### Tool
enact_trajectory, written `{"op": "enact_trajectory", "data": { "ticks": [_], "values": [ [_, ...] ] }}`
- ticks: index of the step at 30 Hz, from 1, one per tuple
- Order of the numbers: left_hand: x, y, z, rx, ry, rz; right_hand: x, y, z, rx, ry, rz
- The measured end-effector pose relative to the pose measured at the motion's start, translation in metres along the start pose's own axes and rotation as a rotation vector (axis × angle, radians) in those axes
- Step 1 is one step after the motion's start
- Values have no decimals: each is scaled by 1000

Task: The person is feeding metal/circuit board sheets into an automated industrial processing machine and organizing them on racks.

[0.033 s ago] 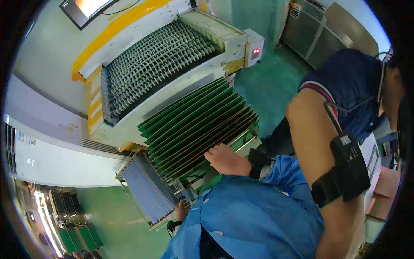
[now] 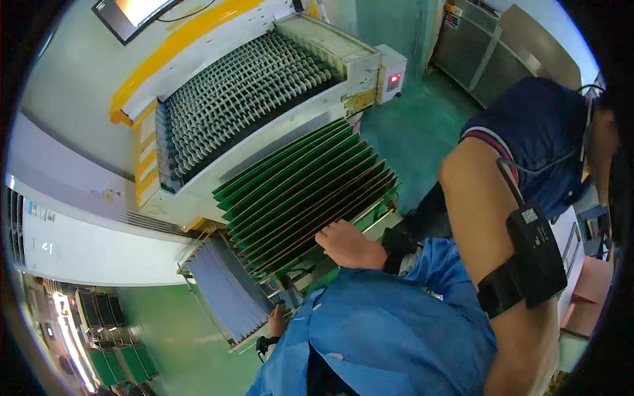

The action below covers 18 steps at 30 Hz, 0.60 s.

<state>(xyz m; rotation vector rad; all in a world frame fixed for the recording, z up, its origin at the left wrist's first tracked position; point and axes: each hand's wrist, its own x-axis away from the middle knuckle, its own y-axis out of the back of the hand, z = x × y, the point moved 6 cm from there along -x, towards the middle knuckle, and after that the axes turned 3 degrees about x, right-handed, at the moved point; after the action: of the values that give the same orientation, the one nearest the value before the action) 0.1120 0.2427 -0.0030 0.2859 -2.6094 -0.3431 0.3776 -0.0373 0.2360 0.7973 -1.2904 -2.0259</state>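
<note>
Green boards (image 2: 300, 173): R hand (image 2: 351, 245) curled nr edge, L hand (image 2: 278, 321) by blue panels (image 2: 226, 290), grips unclear; uneven push could knock boards together

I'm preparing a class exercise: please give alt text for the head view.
A person's right hand is at a row of green boards, the left hand beside blue panels. A roller machine stands beyond; a co-worker's arm is at right.

Two hands (image 2: 351, 246) (image 2: 278, 321), one blue-panel row (image 2: 226, 285), one roller bed (image 2: 244, 99), one co-worker (image 2: 528, 125).
</note>
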Motion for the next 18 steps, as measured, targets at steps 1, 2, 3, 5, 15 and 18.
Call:
{"op": "enact_trajectory", "data": {
  "ticks": [1,2,3,5,15,18],
  "values": [
    [-2,5,-8,85,37,-17,2,2,4,18,5,-19],
    [-6,9,3,92,47,-31,-1,-2,8,11,19,-9],
    [-14,11,17,129,100,-31,-4,-9,7,-29,-33,25],
    [-20,24,22,165,148,-39,-9,-18,11,-68,-78,54],
    [-34,65,65,523,397,-94,-37,-30,23,186,-60,220],
    [-35,82,49,441,417,-156,-42,-19,30,163,-88,247]
  ]
}}
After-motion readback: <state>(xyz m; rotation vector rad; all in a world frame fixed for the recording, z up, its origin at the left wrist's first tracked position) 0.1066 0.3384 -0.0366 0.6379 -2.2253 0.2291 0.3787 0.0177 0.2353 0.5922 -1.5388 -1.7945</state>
